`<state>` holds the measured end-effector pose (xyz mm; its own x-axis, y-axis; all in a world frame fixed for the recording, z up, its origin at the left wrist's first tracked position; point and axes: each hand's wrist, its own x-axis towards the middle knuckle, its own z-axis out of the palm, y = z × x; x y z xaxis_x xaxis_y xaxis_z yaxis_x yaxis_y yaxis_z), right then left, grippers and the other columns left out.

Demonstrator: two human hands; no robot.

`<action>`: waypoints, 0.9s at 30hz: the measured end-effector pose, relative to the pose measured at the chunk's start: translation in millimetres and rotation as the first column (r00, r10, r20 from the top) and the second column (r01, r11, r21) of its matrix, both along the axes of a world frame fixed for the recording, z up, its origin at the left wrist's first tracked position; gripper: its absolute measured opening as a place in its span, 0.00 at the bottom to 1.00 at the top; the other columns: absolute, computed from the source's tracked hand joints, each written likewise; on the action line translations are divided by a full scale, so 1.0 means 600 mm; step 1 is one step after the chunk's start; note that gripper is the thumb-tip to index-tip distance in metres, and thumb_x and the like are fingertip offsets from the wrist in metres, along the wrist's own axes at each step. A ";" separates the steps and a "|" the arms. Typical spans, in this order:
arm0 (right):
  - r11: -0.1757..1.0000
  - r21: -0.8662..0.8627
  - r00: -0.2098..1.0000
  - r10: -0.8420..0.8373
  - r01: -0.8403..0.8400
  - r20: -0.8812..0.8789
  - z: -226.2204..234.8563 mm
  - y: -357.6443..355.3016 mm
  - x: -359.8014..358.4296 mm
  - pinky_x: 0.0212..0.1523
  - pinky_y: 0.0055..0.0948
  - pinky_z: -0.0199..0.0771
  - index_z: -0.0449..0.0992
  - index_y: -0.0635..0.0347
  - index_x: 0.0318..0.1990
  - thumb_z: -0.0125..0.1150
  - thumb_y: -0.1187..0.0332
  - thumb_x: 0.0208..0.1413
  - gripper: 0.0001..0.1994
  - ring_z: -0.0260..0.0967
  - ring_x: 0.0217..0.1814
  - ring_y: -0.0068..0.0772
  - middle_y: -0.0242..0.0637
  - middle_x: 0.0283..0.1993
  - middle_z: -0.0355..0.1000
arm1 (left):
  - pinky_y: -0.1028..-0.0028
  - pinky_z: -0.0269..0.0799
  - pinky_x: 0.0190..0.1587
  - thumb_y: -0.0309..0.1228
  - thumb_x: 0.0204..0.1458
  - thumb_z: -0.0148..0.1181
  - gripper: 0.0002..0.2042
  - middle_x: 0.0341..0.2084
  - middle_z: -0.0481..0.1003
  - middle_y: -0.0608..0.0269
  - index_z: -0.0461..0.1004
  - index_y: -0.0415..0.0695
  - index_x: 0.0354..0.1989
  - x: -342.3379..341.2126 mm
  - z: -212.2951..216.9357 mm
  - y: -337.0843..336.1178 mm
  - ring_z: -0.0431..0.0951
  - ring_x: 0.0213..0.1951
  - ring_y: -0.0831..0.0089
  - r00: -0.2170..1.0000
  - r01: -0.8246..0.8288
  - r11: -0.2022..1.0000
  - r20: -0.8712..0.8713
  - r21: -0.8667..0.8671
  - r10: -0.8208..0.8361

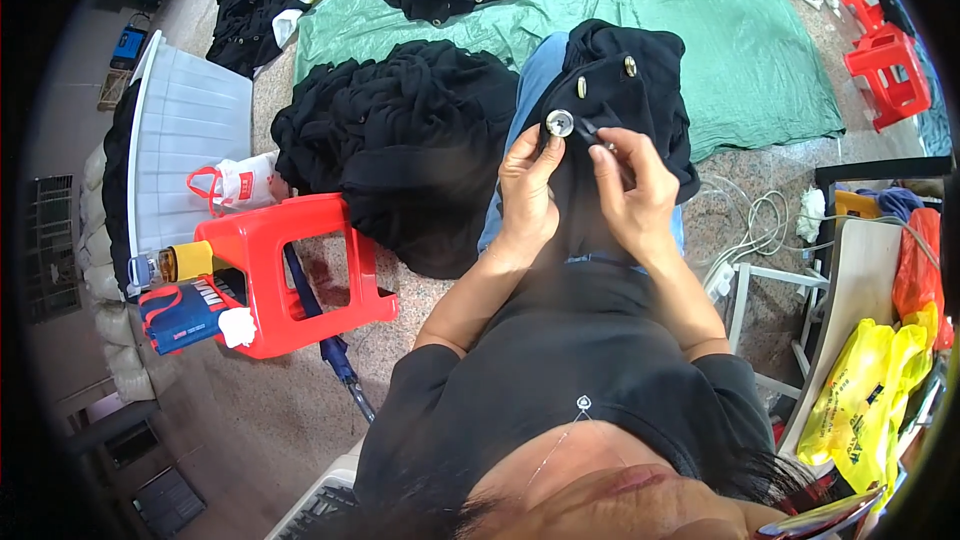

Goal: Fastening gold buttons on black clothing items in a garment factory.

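A black garment [628, 100] with metal buttons lies over my knee. My left hand [527, 192] pinches the cloth and holds a round silver button [559, 123] against it with the thumb. My right hand [630, 185] grips a small dark tool or thread end [592, 133] just right of that button. Two more buttons show higher on the garment. Both hands touch the cloth and sit close together.
A heap of black garments [400, 140] lies to my left on a green sheet [740, 50]. A red plastic stool [300, 270] stands at the left with bottles and a white bag beside it. Red stools [885, 65] stand far right. Yellow bags [870, 390] hang at the right.
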<state>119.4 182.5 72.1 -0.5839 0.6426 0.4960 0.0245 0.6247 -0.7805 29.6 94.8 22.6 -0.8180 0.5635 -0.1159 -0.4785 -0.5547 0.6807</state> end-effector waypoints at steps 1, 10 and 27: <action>0.998 0.063 0.999 0.002 0.000 -0.037 -0.007 -0.002 -0.005 0.26 0.25 0.72 0.77 0.61 0.40 0.68 0.75 0.51 0.09 0.74 0.25 0.31 0.37 0.30 0.73 | 0.82 0.69 0.46 0.20 0.57 0.60 0.08 0.39 0.79 0.69 0.78 0.39 0.45 0.000 0.000 0.000 0.75 0.41 0.84 1.000 0.017 1.000 0.013 0.018 -0.017; 0.991 0.132 0.999 0.016 -0.010 -0.043 -0.008 -0.010 -0.012 0.25 0.26 0.70 0.77 0.61 0.38 0.68 0.76 0.50 0.09 0.72 0.24 0.31 0.35 0.30 0.73 | 0.82 0.69 0.46 0.21 0.58 0.58 0.08 0.39 0.79 0.67 0.77 0.38 0.45 0.007 0.011 -0.001 0.75 0.40 0.83 0.999 0.042 0.998 -0.007 0.036 -0.042; 0.922 -0.026 0.922 0.385 -0.386 -0.044 -0.005 0.070 -0.011 0.29 0.21 0.68 0.79 0.59 0.46 0.63 0.84 0.43 0.20 0.69 0.28 0.24 0.33 0.31 0.72 | 0.84 0.68 0.45 0.21 0.57 0.61 0.09 0.38 0.78 0.68 0.77 0.36 0.45 0.001 0.031 -0.017 0.75 0.40 0.85 0.991 0.090 0.992 -0.093 -0.088 -0.099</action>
<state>112.8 224.6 68.9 -0.7714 0.3884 0.5040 -0.2421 0.5533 -0.7970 30.3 84.5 41.4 -0.7711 0.6305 -0.0883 -0.4556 -0.4497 0.7682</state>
